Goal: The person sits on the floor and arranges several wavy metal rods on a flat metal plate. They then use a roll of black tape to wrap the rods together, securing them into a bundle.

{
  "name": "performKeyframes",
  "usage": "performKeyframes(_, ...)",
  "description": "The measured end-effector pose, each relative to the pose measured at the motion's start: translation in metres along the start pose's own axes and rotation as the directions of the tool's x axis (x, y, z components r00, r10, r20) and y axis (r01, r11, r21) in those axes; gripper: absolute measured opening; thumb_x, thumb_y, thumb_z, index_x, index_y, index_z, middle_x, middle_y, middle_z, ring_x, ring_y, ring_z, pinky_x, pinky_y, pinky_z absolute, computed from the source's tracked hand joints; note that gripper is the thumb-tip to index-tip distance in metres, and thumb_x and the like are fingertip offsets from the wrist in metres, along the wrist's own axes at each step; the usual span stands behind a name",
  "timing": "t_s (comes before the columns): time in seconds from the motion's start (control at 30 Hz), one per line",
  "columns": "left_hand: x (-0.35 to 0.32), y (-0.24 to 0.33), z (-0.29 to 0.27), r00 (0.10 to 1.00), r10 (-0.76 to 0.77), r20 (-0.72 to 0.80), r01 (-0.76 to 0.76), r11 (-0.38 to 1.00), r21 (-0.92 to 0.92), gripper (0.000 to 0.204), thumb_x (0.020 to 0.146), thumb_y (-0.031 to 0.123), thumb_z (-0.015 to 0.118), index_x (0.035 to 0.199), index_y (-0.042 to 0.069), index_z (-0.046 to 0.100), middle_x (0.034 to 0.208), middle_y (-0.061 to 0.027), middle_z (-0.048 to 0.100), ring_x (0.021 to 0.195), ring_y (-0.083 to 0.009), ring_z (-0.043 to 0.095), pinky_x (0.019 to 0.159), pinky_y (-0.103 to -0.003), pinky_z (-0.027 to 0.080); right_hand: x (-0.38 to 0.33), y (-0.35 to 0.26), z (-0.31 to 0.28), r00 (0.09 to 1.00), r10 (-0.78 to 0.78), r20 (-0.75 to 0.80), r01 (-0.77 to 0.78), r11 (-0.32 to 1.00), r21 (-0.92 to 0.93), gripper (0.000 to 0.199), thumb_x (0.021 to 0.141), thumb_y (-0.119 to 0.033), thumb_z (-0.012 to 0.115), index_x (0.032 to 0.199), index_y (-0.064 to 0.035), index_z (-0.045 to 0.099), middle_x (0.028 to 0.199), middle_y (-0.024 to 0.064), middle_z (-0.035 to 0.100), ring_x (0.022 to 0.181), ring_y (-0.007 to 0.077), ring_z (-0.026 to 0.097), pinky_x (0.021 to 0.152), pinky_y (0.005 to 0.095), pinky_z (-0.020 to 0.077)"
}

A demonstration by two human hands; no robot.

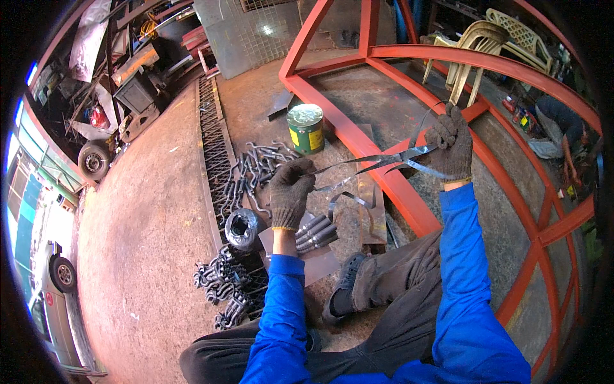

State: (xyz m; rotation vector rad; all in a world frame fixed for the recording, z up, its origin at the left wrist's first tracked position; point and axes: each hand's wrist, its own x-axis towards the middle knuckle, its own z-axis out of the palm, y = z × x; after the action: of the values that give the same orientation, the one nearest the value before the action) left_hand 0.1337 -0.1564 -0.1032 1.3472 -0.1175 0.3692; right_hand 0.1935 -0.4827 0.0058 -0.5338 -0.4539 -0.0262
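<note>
Person seated on the floor (141, 243), legs stretched forward, both arms in blue sleeves, both hands in dark knit gloves.

Left hand (290, 192): grip clenched, fingers curled down over the near end of a thin metal strip (371, 161). Thumb side faces the strip; no gap visible between fingers and palm.

Right hand (453, 146): raised higher and further out, grip also clenched around the far end of the same bundle of strips. One strip curls up and away above the knuckles; another trails off below the wrist.

The metal strip spans the gap between the two hands, held in the air, crossing over a beam of the red steel frame (384, 173). More than one strip seems to be in the bundle; the exact count cannot be told.

Below the left hand: short grey metal rods (316, 233) lying on a flat plate, a black roll (242, 225) just beside them, and a pile of dark hooked metal pieces (220, 288) near the left knee. A paint tin (305, 128) with a yellow-green label stands upright beyond the left hand, beside the frame.
</note>
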Motion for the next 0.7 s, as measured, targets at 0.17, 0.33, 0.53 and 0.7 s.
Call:
performKeyframes(0.17, 0.000, -0.001, 0.009, 0.944, 0.303, -0.132, -0.174, 0.795, 0.581, 0.026, 0.081, -0.004, 0.064, 0.106, 0.002, 0.067, 0.100, -0.0083, 0.072, 0.088, -0.0165, 0.067, 0.080, -0.028, 0.053, -0.002, 0.004, 0.005, 0.998, 0.044, 0.039, -0.043, 0.998, -0.034, 0.016, 0.101, -0.027, 0.053, 0.102, -0.0138, 0.062, 0.063, -0.0095, 0.039, 0.045, 0.0050, 0.034, 0.047, 0.0210, 0.0354)
performKeyframes(0.33, -0.001, -0.004, 0.009, 0.928, 0.320, -0.193, -0.096, 0.702, 0.705, 0.025, 0.083, 0.002, 0.065, 0.108, 0.001, 0.067, 0.099, -0.0111, 0.072, 0.085, -0.0206, 0.069, 0.077, -0.030, 0.054, -0.005, 0.014, 0.029, 0.918, -0.139, -0.373, 0.068, 0.978, -0.197, 0.017, 0.102, -0.026, 0.052, 0.100, -0.0124, 0.061, 0.060, -0.0093, 0.038, 0.046, 0.0041, 0.035, 0.048, 0.0209, 0.0387)
performKeyframes(0.53, -0.003, -0.008, 0.014, 0.883, -0.449, -0.136, 0.437, 0.892, -0.113, 0.024, 0.095, 0.020, 0.061, 0.112, 0.003, 0.066, 0.093, -0.0082, 0.070, 0.074, -0.0147, 0.066, 0.055, -0.023, 0.048, -0.002, 0.002, -0.008, 0.999, -0.026, -0.030, 0.023, 0.993, -0.118, 0.016, 0.101, -0.027, 0.054, 0.102, -0.0127, 0.062, 0.060, -0.0091, 0.041, 0.046, 0.0026, 0.037, 0.046, 0.0198, 0.0406)
performKeyframes(0.7, -0.003, -0.017, 0.003, 0.925, -0.368, -0.090, 0.347, 0.919, -0.188, 0.024, 0.093, 0.019, 0.064, 0.111, 0.003, 0.066, 0.088, -0.0044, 0.069, 0.068, -0.0129, 0.062, 0.055, -0.023, 0.047, -0.002, 0.006, 0.010, 0.974, -0.080, -0.212, 0.044, 0.985, -0.169, 0.013, 0.101, -0.026, 0.055, 0.097, -0.0146, 0.062, 0.059, -0.0090, 0.037, 0.045, 0.0034, 0.035, 0.043, 0.0189, 0.0352)
